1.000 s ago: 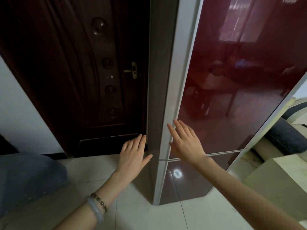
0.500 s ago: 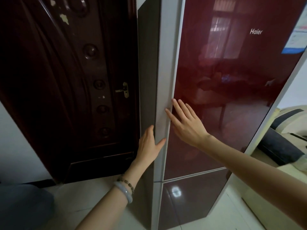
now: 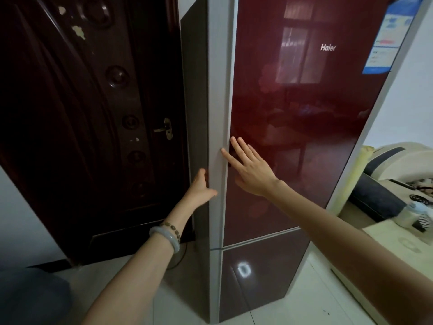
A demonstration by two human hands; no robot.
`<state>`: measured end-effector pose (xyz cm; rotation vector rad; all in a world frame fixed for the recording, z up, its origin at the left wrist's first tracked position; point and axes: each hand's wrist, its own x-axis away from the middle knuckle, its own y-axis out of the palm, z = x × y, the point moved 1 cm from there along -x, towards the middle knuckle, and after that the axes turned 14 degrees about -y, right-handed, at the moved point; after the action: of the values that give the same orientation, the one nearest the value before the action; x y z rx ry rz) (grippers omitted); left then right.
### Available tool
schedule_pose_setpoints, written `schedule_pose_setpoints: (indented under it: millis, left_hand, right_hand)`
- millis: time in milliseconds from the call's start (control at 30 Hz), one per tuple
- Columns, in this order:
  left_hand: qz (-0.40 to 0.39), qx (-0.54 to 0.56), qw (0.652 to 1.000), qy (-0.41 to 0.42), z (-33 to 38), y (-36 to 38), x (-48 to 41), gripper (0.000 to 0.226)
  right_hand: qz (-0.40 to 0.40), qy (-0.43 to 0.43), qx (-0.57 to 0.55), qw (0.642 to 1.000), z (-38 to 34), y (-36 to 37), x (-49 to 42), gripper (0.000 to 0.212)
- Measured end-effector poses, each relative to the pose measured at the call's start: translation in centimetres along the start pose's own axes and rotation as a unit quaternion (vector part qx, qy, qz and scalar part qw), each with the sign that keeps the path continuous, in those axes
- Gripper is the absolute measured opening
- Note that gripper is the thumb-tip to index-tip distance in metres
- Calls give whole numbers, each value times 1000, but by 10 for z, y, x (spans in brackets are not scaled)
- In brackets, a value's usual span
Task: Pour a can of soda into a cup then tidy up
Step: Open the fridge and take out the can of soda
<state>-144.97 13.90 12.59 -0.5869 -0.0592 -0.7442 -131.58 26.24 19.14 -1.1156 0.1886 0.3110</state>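
Note:
A tall fridge with a glossy dark-red upper door (image 3: 304, 137) and a white frame edge (image 3: 220, 90) stands straight ahead, door shut. My left hand (image 3: 201, 186) lies against the fridge's left side at the white edge, fingers curled around it and partly hidden, thumb pointing right. My right hand (image 3: 250, 170) rests flat with spread fingers on the red door, fingertips at its left edge. No soda can or cup is in view.
A dark wooden door (image 3: 93, 113) with a brass handle (image 3: 165, 130) stands just left of the fridge. Below is the fridge's lower door (image 3: 262, 273) and a pale tiled floor. A cream table (image 3: 386, 233) with small items and a sofa sit at the right.
My view has lifted up the fridge. Both hands rose from near the lower door seam to the upper door's left edge; the left hand now wraps the side edge.

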Motion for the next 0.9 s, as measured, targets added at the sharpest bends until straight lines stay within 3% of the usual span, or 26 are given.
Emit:
schedule_pose_setpoints:
  millis: [300,700,900]
  left_hand:
    - [-107,-35,991,77,-4,5,92,69]
    - [-138,-70,975,157,0,44,168,53]
    - [-133,-70,973,174,2,90,217,56]
  right_hand:
    - [86,21,-27,996,-26,-11,62,81]
    - [158,106,-139,972,-69,-38,140,80]
    - [203,122,-176,955,-81,-54,190,84]
